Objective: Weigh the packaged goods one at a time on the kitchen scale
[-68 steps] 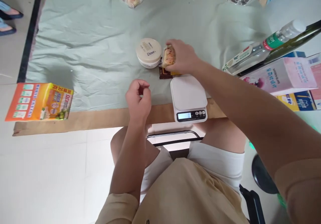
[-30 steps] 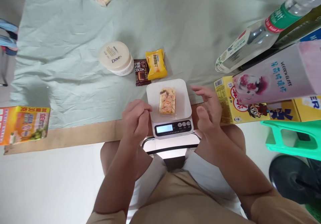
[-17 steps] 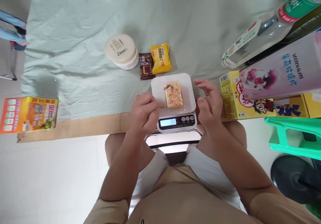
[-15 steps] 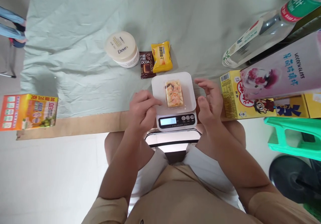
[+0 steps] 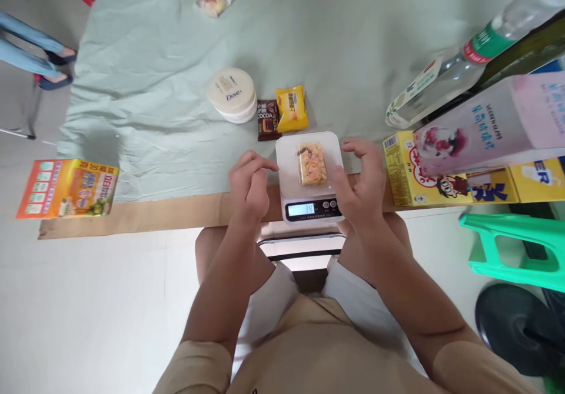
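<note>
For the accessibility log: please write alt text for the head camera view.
A wrapped snack lies on a white kitchen scale with a lit display, the left hand and right hand open on either side of it. Behind it sit a Dove jar, a cocoa packet and a yellow packet.

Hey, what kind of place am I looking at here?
Probably a makeshift indoor workstation for weighing goods, not a shop: a digital scale holds a snack packet on a cloth-covered table, with boxed products stacked beside it.

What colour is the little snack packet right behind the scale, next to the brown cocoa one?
Yellow. The snack packet shows best in the head view, just beyond the white scale.
</note>
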The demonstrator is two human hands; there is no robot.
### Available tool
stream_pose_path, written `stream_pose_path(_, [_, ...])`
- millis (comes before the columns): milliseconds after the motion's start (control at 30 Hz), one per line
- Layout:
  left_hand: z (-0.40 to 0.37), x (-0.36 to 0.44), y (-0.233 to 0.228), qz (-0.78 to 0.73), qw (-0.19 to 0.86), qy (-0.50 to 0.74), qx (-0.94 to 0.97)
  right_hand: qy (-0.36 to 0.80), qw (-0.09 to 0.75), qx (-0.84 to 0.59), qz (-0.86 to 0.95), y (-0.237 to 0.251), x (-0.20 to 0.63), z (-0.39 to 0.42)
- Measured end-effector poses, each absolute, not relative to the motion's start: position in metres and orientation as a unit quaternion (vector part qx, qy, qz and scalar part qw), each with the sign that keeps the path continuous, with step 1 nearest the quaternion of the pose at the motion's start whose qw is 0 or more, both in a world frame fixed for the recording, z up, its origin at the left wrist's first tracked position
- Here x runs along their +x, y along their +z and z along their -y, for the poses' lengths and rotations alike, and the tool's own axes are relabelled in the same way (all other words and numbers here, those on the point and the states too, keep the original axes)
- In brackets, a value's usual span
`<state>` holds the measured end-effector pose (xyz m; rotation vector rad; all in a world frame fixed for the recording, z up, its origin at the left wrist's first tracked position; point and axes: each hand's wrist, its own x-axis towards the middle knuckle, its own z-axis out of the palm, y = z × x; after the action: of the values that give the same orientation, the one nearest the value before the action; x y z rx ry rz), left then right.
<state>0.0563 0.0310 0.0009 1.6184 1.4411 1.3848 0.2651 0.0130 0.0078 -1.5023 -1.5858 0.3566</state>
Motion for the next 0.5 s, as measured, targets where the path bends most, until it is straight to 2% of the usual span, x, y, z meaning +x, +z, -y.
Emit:
stream_pose_path(367, [-0.031, 0.038, 0.001, -0.528, 0.291, 0.552, 0.576, 0.180, 0.093, -0.703, 0.682, 0.057, 0.213, -0.034])
stream_pose_path(433, [-0.032, 0.034, 0.002, -0.517, 0.291, 0.563, 0.576, 0.190, 0.059, -0.701, 0.685, 0.065, 0.209, -0.036])
stream_pose_path(500, [-0.032, 0.030, 0.004, -0.508, 0.289, 0.571, 0.576, 0.185, 0.065, -0.702, 0.685, 0.073, 0.213, -0.034])
